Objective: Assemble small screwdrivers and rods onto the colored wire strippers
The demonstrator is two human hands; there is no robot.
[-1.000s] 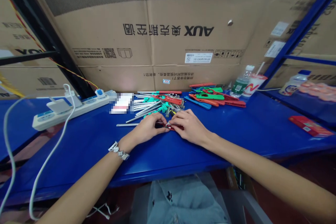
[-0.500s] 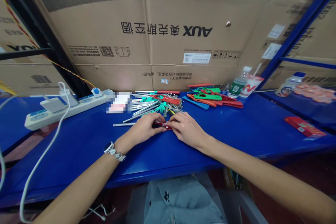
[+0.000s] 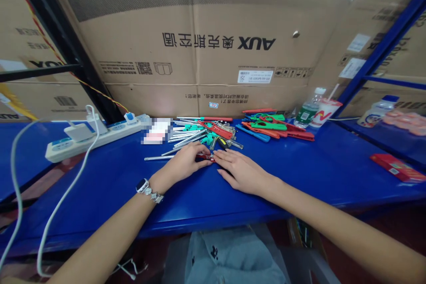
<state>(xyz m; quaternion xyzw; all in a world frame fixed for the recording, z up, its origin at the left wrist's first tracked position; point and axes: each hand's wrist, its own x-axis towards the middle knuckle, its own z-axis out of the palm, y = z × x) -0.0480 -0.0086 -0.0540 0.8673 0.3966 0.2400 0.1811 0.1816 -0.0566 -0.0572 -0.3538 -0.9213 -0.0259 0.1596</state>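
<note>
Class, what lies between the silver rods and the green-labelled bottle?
In the head view, a pile of coloured plastic parts lies between the rods and bottle.

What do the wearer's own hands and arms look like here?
The left hand and right hand are ungloved, and no sleeves show on either forearm. Around the left wrist is a silver-coloured wristwatch with a dark face and linked band. The right wrist is unadorned.

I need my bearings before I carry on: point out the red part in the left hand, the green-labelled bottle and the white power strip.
Red part (image 3: 204, 156): head view, on its exposed stretch.
Green-labelled bottle (image 3: 304, 114): head view, on its label.
White power strip (image 3: 108, 134): head view, on its casing.
</note>
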